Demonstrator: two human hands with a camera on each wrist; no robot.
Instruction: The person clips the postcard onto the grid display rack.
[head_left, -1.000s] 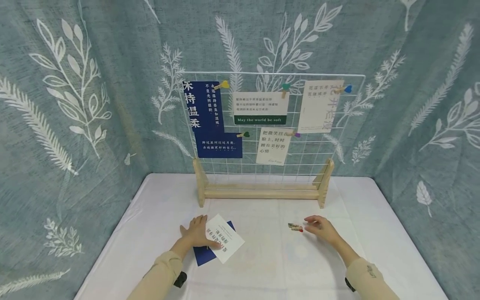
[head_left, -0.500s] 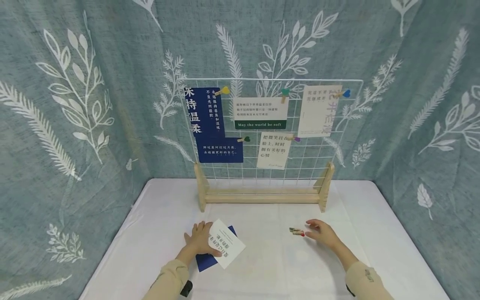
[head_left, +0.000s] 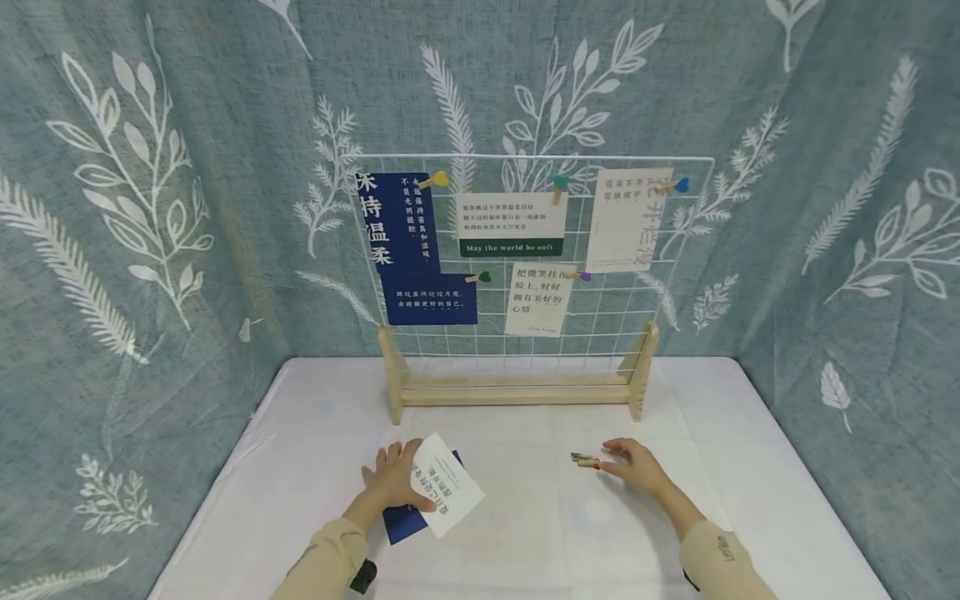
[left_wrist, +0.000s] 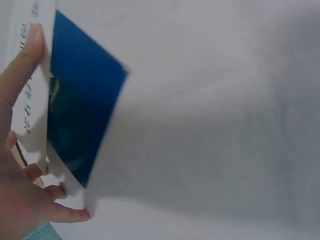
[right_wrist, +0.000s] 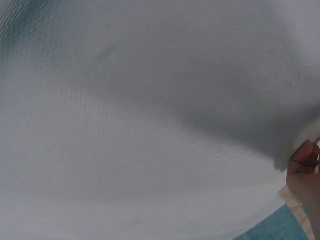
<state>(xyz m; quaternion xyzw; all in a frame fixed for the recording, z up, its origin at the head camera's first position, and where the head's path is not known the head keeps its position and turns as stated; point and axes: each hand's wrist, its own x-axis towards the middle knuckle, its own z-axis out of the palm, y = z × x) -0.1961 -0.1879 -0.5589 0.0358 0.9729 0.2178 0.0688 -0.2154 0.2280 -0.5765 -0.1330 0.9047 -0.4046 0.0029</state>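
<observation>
My left hand pinches a white card printed with dark characters. The thumb lies on its face and the fingers are at its far edge; in the left wrist view the white card is tilted up. Beneath it a dark blue card lies on the table. My right hand is beside small wooden clips, one with a red end, one with a greenish end. Its thumb and index finger are apart at the red end; whether they touch it is unclear. The right wrist view shows only part of the right hand.
A white wire grid rack on a wooden base stands at the back. Several cards hang on it with heart clips, among them a green-banded card and a blue card. White cloth covers the table; patterned curtains surround it.
The left hand has raised the white card's near-hand edge slightly from the blue card. The right hand's fingertips have come a little nearer the clips. The whole head view has shifted slightly.
</observation>
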